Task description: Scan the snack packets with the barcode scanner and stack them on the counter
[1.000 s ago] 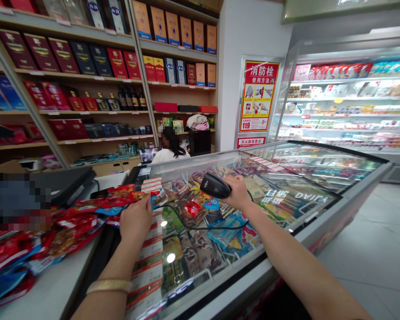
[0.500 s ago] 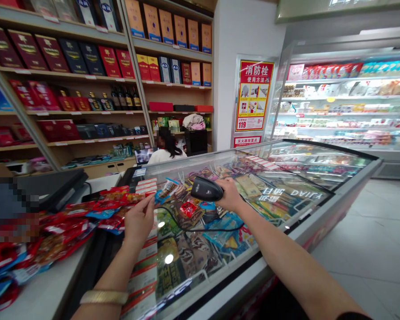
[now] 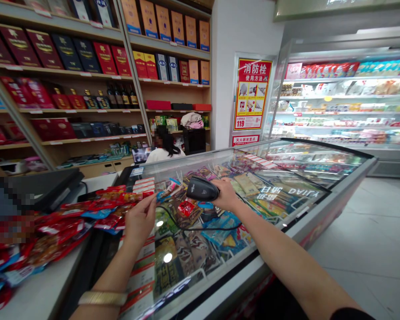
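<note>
The packet (image 3: 169, 189) and the scanner (image 3: 202, 189) lie between the two hands, over the glass of the freezer (image 3: 340, 191). The packet is just beyond the fingertips of the left hand (image 3: 139, 220), clearly the nearer hand, and its near end seems pinched between thumb and forefinger, though the exact grip is too small to tell. Its long axis slants away from the person and to the right, from those fingertips toward its blue far end. The scanner is to the right of the packet, apart from it, with the right hand (image 3: 226, 194) closed round its handle, which the fingers mostly hide. Its long axis runs roughly left to right, the broad head pointing left, across toward the packet and the left hand, while the handle end points back to the right palm. So the head faces the packet from the side, and the two long axes meet at an angle instead of lying in line. A black cable (image 3: 206, 230) loops over the glass nearer the person, and a small red packet (image 3: 186, 207) shows below the scanner. A heap of red packets (image 3: 56, 235) lies on the surface (image 3: 43, 293) to the left
</note>
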Available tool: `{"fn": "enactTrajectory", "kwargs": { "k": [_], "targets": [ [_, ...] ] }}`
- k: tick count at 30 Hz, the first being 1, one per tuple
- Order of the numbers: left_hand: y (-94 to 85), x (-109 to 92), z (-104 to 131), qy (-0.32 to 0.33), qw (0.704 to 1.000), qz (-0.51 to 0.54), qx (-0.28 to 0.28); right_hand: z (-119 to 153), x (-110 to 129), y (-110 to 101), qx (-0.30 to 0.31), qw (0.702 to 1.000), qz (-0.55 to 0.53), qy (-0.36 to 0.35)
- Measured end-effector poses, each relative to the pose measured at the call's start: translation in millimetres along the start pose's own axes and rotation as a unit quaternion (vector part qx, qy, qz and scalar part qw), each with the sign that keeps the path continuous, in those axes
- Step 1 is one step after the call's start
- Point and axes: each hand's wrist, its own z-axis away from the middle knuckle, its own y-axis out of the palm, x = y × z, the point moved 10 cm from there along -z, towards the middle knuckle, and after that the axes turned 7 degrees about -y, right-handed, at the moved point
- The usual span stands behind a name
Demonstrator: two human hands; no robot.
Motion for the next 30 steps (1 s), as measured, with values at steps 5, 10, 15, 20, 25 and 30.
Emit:
{"fn": "enactTrajectory", "kwargs": {
  "k": [5, 10, 15, 20, 25, 30],
  "targets": [
    [11.6, -5, 2, 0.045, 0.999, 0.009, 0.017, 2, -4, -6, -0.035, 0.999, -0.001, 0.004],
    [64.0, -25, 15, 0.122, 0.975, -0.016, 0.183, 6, -11, -18, -0.077, 0.997, 0.006, 0.019],
    [55.0, -14, 8, 0.109, 0.963, -0.186, 0.16, 7, -15, -25, -0.103, 0.994, 0.006, 0.026],
    [15.0, 28, -7, -0.009, 0.901, -0.421, 0.105, 8, -15, -19, -0.082, 0.996, 0.015, 0.028],
    [16.0, 51, -5, -0.069, 0.87, -0.46, 0.164, 8, -15, -15, -0.073, 0.997, 0.023, 0.025],
    [15.7, 48, -4, -0.068, 0.874, -0.455, 0.154, 9, -16, -14, -0.07, 0.997, 0.021, 0.028]
  ]
}}
